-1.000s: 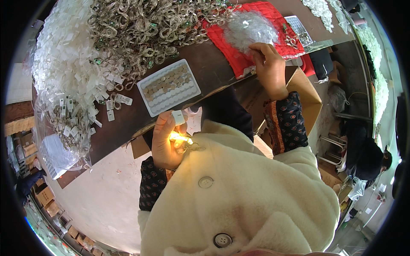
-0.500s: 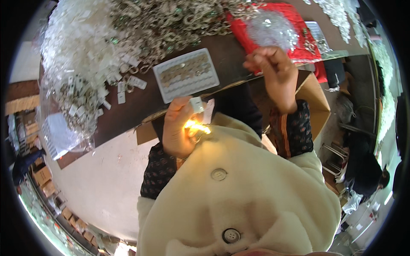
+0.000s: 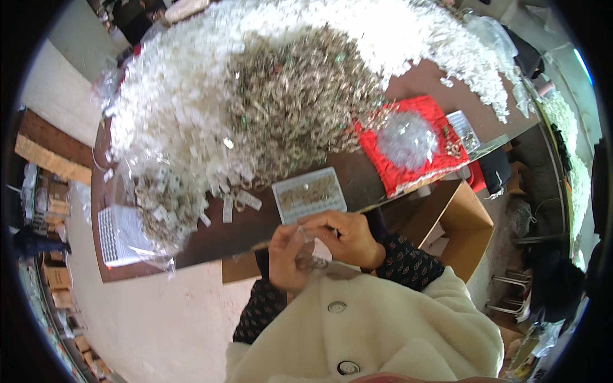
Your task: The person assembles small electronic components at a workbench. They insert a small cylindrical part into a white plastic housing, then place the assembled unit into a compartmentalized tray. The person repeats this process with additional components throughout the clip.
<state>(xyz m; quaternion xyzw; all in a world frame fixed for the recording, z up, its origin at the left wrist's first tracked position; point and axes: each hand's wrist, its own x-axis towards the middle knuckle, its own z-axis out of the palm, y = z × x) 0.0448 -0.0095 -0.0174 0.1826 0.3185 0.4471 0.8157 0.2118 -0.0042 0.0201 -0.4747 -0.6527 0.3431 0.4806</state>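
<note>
Close to my chest, at the table's front edge, my hands are together. My left hand (image 3: 288, 260) is closed around a small string light (image 3: 311, 262), whose coiled thin wire hangs by the palm, unlit. Its whitish battery box (image 3: 304, 235) shows only partly between the fingers. My right hand (image 3: 345, 237) has come in from the right, thumb and fingers pinched on the box; any smaller piece there is hidden. Just beyond the hands lies a white ridged tray (image 3: 340, 203) with rows of small round silvery pieces (image 3: 306, 193).
A tangled heap of wire string lights (image 3: 300, 96) and white battery boxes (image 3: 172, 96) covers the brown table (image 3: 198, 246). On the right, a red cloth (image 3: 377, 167) bears a clear plastic bundle (image 3: 407, 142). Below it stands an open cardboard box (image 3: 469, 223).
My right hand has moved left and down from near the red cloth to meet my left hand. The string light was glowing and now is dark. The view has tilted up toward the table.
</note>
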